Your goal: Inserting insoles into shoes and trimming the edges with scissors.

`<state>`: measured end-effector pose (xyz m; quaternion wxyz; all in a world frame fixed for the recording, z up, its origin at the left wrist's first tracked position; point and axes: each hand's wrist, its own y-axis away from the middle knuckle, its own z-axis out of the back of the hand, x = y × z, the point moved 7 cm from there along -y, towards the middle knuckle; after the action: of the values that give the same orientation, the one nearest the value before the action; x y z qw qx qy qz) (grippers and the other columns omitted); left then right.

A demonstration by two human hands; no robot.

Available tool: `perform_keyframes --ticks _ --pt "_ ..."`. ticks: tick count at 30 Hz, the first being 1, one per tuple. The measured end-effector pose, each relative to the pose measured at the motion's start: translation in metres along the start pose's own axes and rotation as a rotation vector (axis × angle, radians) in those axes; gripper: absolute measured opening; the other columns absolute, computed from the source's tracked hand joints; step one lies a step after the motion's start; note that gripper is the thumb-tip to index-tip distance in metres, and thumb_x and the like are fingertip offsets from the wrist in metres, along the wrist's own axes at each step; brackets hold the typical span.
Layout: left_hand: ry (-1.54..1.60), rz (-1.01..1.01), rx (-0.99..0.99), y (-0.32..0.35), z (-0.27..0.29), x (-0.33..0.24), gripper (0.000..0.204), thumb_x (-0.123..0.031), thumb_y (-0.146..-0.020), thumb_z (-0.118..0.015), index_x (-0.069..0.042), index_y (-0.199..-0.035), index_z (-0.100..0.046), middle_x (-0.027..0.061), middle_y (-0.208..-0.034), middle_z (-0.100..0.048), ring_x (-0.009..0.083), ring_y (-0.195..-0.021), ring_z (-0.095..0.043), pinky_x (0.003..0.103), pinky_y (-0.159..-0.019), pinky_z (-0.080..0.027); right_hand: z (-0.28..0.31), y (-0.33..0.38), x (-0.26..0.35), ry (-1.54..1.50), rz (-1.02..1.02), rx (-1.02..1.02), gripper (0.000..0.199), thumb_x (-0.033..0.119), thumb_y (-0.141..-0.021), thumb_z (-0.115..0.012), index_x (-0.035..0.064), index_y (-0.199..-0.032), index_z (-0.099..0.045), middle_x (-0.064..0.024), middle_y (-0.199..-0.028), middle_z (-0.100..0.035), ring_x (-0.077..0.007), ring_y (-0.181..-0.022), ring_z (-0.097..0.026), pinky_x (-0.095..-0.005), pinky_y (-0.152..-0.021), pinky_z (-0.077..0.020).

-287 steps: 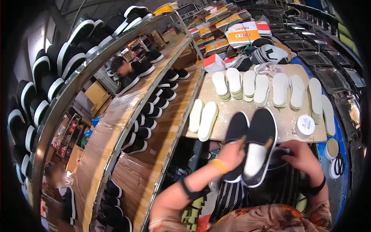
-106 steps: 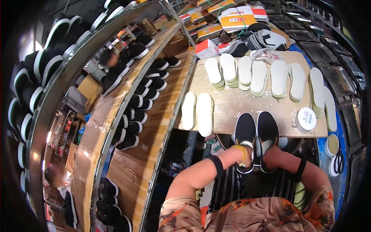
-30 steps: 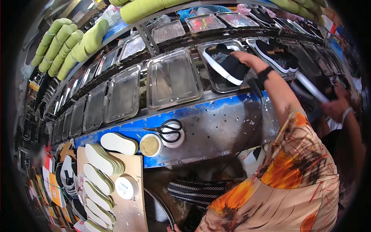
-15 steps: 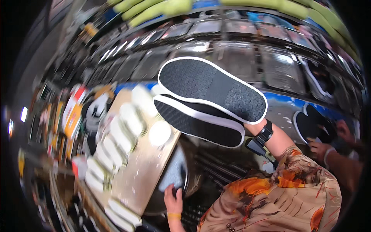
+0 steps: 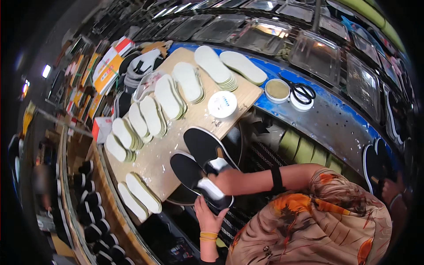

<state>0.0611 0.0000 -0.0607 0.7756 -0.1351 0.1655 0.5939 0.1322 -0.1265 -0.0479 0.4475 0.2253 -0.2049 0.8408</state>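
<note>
A pair of black slip-on shoes with white edges lies over the near edge of the board: one nearer shoe (image 5: 186, 171) and one farther shoe (image 5: 204, 143), toes toward the far left. My left hand (image 5: 208, 215) curls around the heel end of the nearer shoe. My right hand (image 5: 229, 180) is closed at the shoes' openings, its fingertips partly hidden. Pale linings show inside both openings. Beyond the shoes, several stacks of white insoles (image 5: 168, 96) cover the wooden board (image 5: 170, 143), along with a white round lid (image 5: 222, 104).
An open tub of yellowish paste (image 5: 277, 89) and black scissors (image 5: 304, 93) rest on the blue-edged metal bench (image 5: 318, 115). Clear plastic trays (image 5: 316, 51) line the back. At left, a wooden rack (image 5: 95, 176) holds several black shoes. Another person's hand (image 5: 392, 190) is at right, beside dark shoes.
The shoes came down from a raised position with soles showing; their uppers now face up. My right hand came down with them, and my left hand closed on the nearer heel. The view shifted.
</note>
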Motion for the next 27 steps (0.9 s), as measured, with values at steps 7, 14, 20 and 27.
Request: perform_keyframes --ticks 7,14,20,27 --pt "0.357 0.113 0.461 -0.064 0.067 0.012 0.055 -0.023 -0.071 -0.072 0.001 -0.114 -0.050 0.0143 -0.104 -0.057 0.0246 -0.096 -0.056 0.032 -0.085 -0.043 0.111 -0.019 -0.054 -0.208 -0.003 0.180 0.026 0.022 -0.073 -0.057 0.0046 -0.092 -0.057 -0.0191 -0.076 -0.061 -0.0337 -0.073 -0.061 -0.0429 -0.064 -0.0476" --pt "0.004 -0.197 -0.086 -0.298 0.111 -0.012 0.041 -0.028 -0.073 -0.068 -0.001 -0.102 -0.057 0.0149 -0.091 -0.060 0.0281 -0.079 -0.058 0.034 -0.071 -0.046 0.151 -0.189 -0.140 0.308 0.020 -0.006 0.025 0.013 -0.067 -0.060 0.0050 -0.090 -0.060 -0.0154 -0.086 -0.060 -0.0314 -0.085 -0.059 -0.0403 -0.071 -0.0470" --pt "-0.344 -0.286 0.153 -0.396 0.043 0.006 0.056 -0.040 -0.062 -0.072 0.001 -0.098 -0.057 0.0199 -0.107 -0.054 0.0350 -0.099 -0.052 0.040 -0.087 -0.042 0.118 -0.238 -0.201 0.496 0.122 0.024 0.017 0.016 -0.060 -0.062 0.0065 -0.074 -0.065 -0.0147 -0.074 -0.062 -0.0307 -0.074 -0.061 -0.0383 -0.066 -0.0495" --pt "-0.417 -0.303 0.111 -0.390 0.036 -0.006 0.026 -0.016 -0.068 -0.060 -0.003 -0.090 -0.059 0.0182 -0.099 -0.054 0.0357 -0.089 -0.055 0.041 -0.078 -0.047 0.107 -0.201 -0.175 0.823 0.376 0.000 0.008 0.011 -0.066 -0.055 0.0077 -0.063 -0.062 -0.0112 -0.071 -0.059 -0.0288 -0.066 -0.060 -0.0362 -0.059 -0.0485"
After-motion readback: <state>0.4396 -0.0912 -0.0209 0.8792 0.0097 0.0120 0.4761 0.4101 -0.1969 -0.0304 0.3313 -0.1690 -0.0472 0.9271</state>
